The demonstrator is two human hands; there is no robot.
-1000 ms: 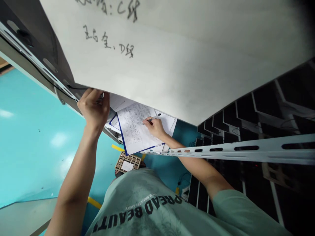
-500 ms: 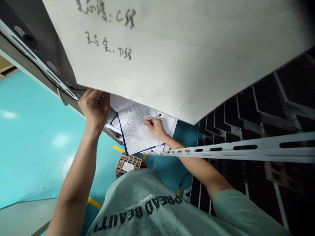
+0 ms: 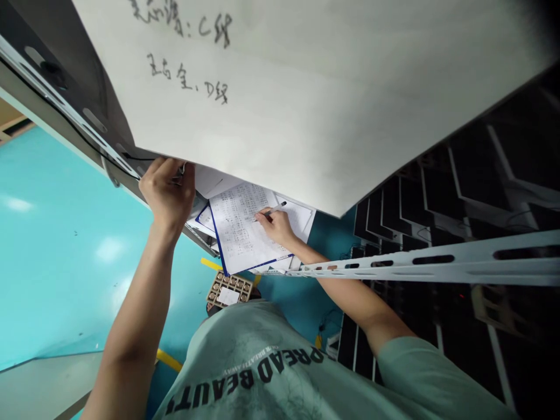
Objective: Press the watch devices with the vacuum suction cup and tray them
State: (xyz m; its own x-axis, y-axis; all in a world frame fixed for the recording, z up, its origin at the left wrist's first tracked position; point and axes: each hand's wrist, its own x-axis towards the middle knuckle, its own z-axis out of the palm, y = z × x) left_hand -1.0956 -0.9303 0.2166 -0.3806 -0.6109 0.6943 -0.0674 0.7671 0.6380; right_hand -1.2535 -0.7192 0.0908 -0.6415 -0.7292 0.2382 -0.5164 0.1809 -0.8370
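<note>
My right hand [image 3: 275, 226] pinches a pen [image 3: 276, 208] over a handwritten sheet [image 3: 236, 233]. The sheet lies on a blue-edged clipboard [image 3: 221, 251], on top of other papers. My left hand [image 3: 166, 188] is raised beside the metal rack, its fingers curled closed. A small part of something shows between its thumb and fingers, but I cannot make out what. A large white paper [image 3: 284, 128] with handwriting hangs close to my view, just above the left hand, and covers the upper part of the shelf.
A slotted metal upright [image 3: 437, 262] crosses in front of my right forearm. Rows of dark panels [image 3: 406, 201] fill the right side. Below the clipboard is a tan tray [image 3: 214, 290] with round pieces and a white card. The floor [image 3: 65, 245] is turquoise.
My view has shifted slightly, so the hanging paper and the upright sit a little differently. Both hands stay almost where they were, the pen still on the sheet.
</note>
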